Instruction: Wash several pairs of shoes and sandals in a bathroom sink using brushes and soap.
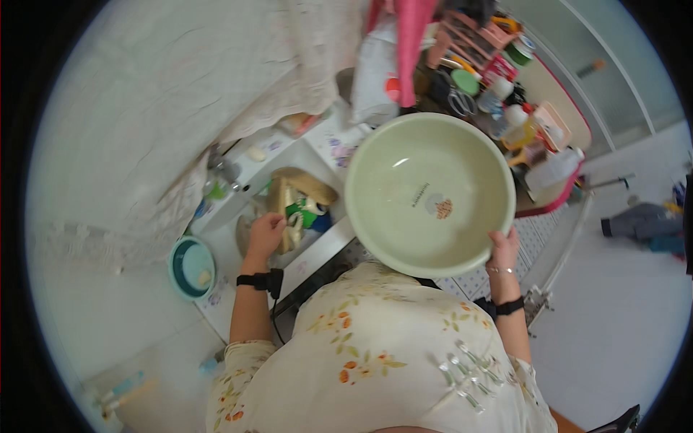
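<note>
My right hand (504, 250) grips the rim of a large pale green plastic basin (427, 157), tilted so that its inside faces me; a printed mark shows on its bottom. My left hand (266, 234) is over the white sink (281, 157), fingers curled at the edge of a pair of tan-soled slippers (306, 184) with green, blue and cream parts. Whether those fingers grip a slipper cannot be told. A metal faucet (227, 172) stands at the sink's far left side. The basin hides part of the counter.
A small teal tub (174, 265) stands left of the sink, and a bar of soap (256, 153) lies behind it. Bottles, scissors (461, 103) and a pink organizer (468, 38) crowd a red-edged table (579, 116) at right. A lace-edged curtain (243, 65) hangs at upper left.
</note>
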Demonstrator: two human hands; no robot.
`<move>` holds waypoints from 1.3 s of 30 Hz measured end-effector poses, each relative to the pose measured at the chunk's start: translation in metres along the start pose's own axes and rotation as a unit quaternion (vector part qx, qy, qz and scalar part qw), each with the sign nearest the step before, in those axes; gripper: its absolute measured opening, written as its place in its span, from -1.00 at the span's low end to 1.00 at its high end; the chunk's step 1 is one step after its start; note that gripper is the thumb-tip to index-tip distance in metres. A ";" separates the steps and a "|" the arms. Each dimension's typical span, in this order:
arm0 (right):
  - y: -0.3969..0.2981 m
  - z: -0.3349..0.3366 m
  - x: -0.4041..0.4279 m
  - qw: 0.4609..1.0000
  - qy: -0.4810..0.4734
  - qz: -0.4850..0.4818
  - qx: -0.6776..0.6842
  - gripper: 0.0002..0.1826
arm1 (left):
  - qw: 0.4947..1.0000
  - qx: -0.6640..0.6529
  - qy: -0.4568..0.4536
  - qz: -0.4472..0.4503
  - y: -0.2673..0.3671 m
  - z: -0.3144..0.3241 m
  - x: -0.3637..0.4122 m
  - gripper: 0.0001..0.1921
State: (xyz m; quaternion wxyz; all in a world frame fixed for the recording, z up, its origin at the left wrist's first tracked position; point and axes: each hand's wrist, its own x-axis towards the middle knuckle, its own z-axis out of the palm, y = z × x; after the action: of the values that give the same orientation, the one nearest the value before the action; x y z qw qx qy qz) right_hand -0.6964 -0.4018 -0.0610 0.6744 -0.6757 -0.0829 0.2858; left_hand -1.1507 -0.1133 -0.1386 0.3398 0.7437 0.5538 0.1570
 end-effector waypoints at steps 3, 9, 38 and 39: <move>-0.013 0.030 -0.014 0.997 -0.028 0.030 0.058 -0.57 | 0.999 0.009 0.026 -0.022 0.001 -0.015 -0.010 -0.77; -0.020 0.127 -0.039 0.986 -0.151 0.046 0.057 -0.67 | 0.989 -0.109 0.023 -0.103 -0.036 -0.039 -0.049 -0.78; 0.059 0.270 -0.026 0.948 -0.235 -0.043 -0.210 -0.68 | 0.925 -0.358 0.018 -0.123 -0.023 -0.064 -0.074 -0.45; 0.062 0.268 -0.025 0.951 -0.235 -0.029 -0.198 -0.69 | 0.926 -0.356 0.016 -0.122 -0.028 -0.063 -0.073 -0.45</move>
State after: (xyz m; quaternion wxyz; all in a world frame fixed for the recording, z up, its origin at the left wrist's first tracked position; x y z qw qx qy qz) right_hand -0.8677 -0.1872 -0.0935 0.4963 -0.7068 -0.3134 0.3949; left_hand -1.2331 -0.1559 -0.1019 0.5901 0.4983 0.5528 0.3129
